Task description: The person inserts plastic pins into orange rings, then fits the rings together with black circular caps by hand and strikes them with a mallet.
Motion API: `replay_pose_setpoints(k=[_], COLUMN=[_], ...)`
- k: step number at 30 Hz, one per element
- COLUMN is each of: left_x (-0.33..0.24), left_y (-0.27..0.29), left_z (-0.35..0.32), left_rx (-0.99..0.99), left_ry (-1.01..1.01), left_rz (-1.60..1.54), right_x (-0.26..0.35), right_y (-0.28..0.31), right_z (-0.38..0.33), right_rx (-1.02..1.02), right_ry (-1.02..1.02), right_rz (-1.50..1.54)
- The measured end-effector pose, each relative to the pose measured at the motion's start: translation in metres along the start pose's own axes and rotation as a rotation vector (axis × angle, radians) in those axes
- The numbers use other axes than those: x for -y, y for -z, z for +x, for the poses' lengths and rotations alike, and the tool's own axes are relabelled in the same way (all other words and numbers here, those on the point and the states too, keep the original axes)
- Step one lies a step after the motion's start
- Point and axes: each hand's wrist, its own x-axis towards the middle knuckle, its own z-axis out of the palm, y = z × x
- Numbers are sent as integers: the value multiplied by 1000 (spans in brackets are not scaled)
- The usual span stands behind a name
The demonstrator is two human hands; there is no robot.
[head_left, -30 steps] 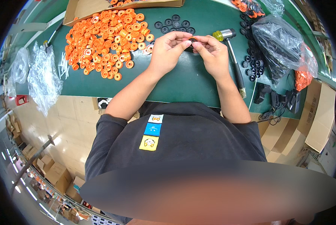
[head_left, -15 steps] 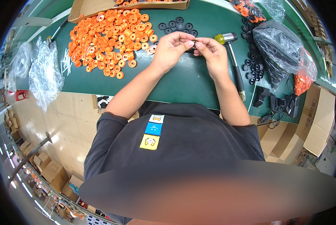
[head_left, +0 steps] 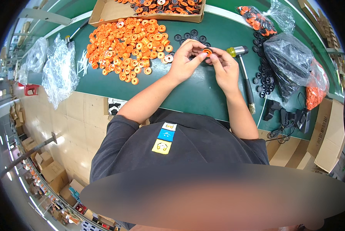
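Note:
Between the fingertips of both hands is a small round wheel-like part (head_left: 207,51), orange in the middle with a dark rim. My left hand (head_left: 186,61) pinches it from the left. On its other side, the thumb and fingers of my right hand (head_left: 225,68) close on it too. Loose black round caps (head_left: 194,32) lie just beyond my hands. A large heap of orange wheel-like parts (head_left: 120,48) spreads to the left. Right of my right hand lies a mallet (head_left: 238,51) with a yellow-and-grey head and a dark grip.
An open cardboard box (head_left: 149,17) at the back holds orange and black parts. More black caps (head_left: 262,79) lie right of the mallet, beside plastic bags (head_left: 288,57) of parts. Cables and a black adapter (head_left: 301,119) sit at the right corner. White strips (head_left: 82,63) lie far left.
The part between my fingers has turned, and its orange middle now shows. The whole view has shifted, so the table's things appear farther right and more of the box is visible.

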Motion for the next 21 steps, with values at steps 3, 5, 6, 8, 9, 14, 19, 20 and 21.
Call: replay_pose_setpoints(k=[3,5,6,8,9,14,19,20,21], left_x=[1,1,-1,-5,-8,-35,-60,-59,-57], left_y=[4,5,4,4,3,10,22,21,18], left_z=[-3,-5,-5,-6,-5,22,55,55,51], left_rx=[-20,-14,-18,-19,-14,5,-49,15,76], left_ry=[-12,-47,-77,-113,-100,13,-68,-178,-287], left_rz=[77,159,211,268,300,397,347,448,546], right_x=[5,8,6,7,8,7,16,20,25], right_y=[-4,-4,-3,0,1,-1,2,4,10], right_z=[-1,-1,0,1,2,0,-3,-1,1], right_rx=[0,3,10,24,40,18,98,89,49], right_ry=[-54,-27,-2,-12,-27,42,186,185,241], right_rz=[24,-39,-31,-24,-21,-61,-336,-338,-464])
